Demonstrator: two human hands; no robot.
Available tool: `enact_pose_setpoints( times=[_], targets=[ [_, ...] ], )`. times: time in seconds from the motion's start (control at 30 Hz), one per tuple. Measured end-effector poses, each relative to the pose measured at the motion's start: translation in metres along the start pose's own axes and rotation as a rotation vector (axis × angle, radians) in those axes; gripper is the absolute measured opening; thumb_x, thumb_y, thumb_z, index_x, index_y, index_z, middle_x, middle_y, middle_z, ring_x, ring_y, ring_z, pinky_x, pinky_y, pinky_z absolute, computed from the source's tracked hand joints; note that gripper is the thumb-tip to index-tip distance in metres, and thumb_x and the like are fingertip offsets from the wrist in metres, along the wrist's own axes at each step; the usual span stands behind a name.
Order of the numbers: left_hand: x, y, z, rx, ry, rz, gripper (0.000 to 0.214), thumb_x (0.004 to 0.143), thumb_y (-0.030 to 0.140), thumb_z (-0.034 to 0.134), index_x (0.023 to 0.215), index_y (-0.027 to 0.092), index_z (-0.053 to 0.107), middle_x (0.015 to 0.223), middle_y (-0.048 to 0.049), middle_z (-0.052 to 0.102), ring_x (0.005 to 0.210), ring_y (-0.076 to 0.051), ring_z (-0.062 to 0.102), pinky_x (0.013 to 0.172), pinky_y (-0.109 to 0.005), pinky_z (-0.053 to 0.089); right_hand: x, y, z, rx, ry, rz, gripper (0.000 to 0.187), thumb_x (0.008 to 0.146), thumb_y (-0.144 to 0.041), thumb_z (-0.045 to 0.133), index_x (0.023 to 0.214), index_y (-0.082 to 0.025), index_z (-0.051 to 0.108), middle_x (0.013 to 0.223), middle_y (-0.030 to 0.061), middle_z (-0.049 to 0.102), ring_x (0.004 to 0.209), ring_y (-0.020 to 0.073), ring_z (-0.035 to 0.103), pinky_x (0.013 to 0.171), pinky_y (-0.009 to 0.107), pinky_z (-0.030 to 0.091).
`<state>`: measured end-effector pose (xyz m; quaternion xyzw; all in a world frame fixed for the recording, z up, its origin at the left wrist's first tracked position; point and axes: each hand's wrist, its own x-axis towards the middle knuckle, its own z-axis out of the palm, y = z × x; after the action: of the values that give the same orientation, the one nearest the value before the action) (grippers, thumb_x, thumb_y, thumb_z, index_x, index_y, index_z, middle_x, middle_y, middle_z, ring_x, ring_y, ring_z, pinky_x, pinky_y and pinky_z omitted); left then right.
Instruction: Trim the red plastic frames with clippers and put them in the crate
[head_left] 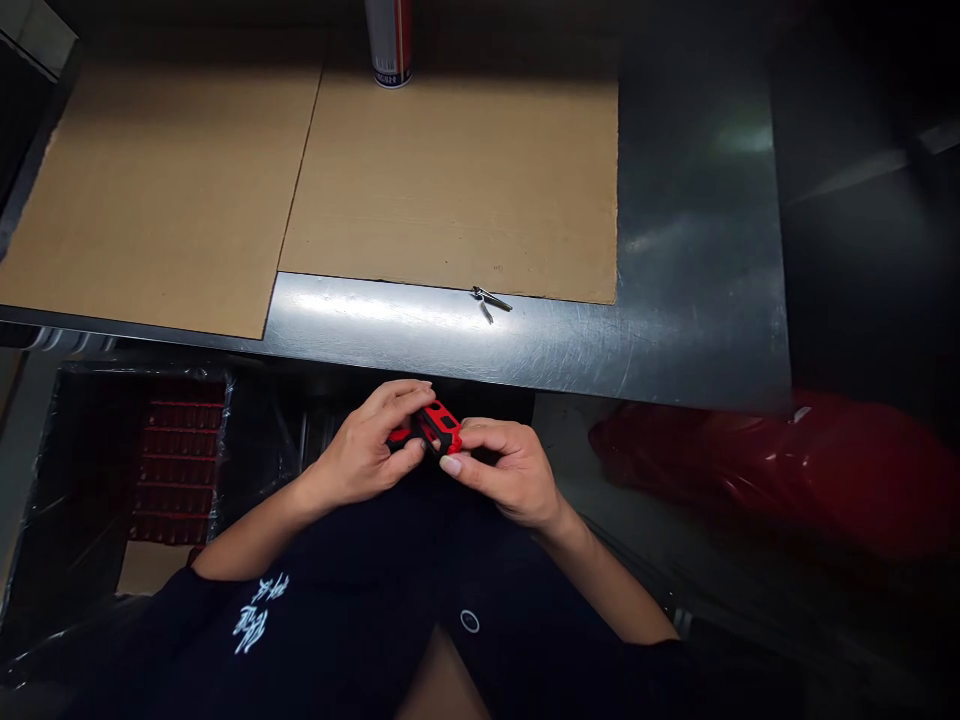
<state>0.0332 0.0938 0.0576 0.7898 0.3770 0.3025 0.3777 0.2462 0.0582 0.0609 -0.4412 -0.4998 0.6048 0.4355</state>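
A small red and black piece (441, 424), boxy with dark square openings in its red face, is held between both hands just off the table's front edge. My left hand (369, 446) pinches its left side, fingers on top and thumb below. At its right end, my right hand (504, 466) grips it with thumb and forefinger. Part of the piece is hidden behind the fingers, so its exact kind cannot be made out. Beyond the hands, a few small, thin metal pieces (491, 299) lie at the cardboard's front edge, partly on the bare metal.
Two cardboard sheets (450, 180) cover much of the metal table (697, 300). An aerosol can (390, 45) stands at the back. Below left is a plastic-lined box (142, 368) holding rows of red items (180, 445). A large red object (787, 470) sits below right.
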Motion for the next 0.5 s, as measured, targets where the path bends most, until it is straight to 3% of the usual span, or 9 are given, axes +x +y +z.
enact_pose_setpoints(
  times=[0.1, 0.17, 0.33, 0.5],
  targets=[
    [-0.0009, 0.0014, -0.0021, -0.065, 0.029, -0.115, 0.064, 0.087, 0.018, 0.067, 0.148, 0.026, 0.047, 0.139, -0.0138, 0.058, 0.085, -0.012, 0.068, 0.079, -0.031, 0.063, -0.0001, 0.0026, 0.0012, -0.121, 0.033, -0.142, 0.01, 0.087, -0.03, 0.078, 0.084, -0.021, 0.079, 0.07, 0.0022, 0.069, 0.063, 0.0143, 0.06, 0.06, 0.029, 0.05],
    [-0.001, 0.003, -0.0034, -0.15, 0.005, -0.132, 0.068, 0.087, 0.02, 0.067, 0.15, 0.027, 0.045, 0.139, -0.0137, 0.058, 0.076, -0.009, 0.064, 0.074, -0.029, 0.063, 0.0006, 0.0033, 0.0017, -0.194, 0.033, -0.232, 0.007, 0.088, -0.027, 0.077, 0.084, -0.021, 0.079, 0.071, 0.0031, 0.072, 0.065, 0.0154, 0.062, 0.061, 0.03, 0.051],
    [0.0008, 0.0066, -0.0039, -0.264, -0.02, -0.103, 0.073, 0.084, 0.031, 0.07, 0.152, 0.027, 0.044, 0.143, -0.016, 0.056, 0.083, -0.014, 0.066, 0.071, -0.028, 0.061, 0.0043, 0.0019, 0.0026, -0.272, 0.0, -0.386, 0.005, 0.091, -0.021, 0.075, 0.088, -0.022, 0.078, 0.075, 0.0034, 0.076, 0.068, 0.0166, 0.065, 0.064, 0.032, 0.053],
    [0.0023, 0.0064, -0.0021, -0.21, 0.01, -0.078, 0.083, 0.078, 0.044, 0.081, 0.151, 0.027, 0.046, 0.143, -0.0157, 0.059, 0.09, -0.018, 0.069, 0.074, -0.031, 0.062, 0.0062, 0.005, 0.0046, -0.348, -0.008, -0.484, 0.011, 0.092, -0.016, 0.072, 0.095, -0.024, 0.079, 0.082, 0.0029, 0.08, 0.072, 0.0178, 0.069, 0.069, 0.035, 0.056]
  ],
)
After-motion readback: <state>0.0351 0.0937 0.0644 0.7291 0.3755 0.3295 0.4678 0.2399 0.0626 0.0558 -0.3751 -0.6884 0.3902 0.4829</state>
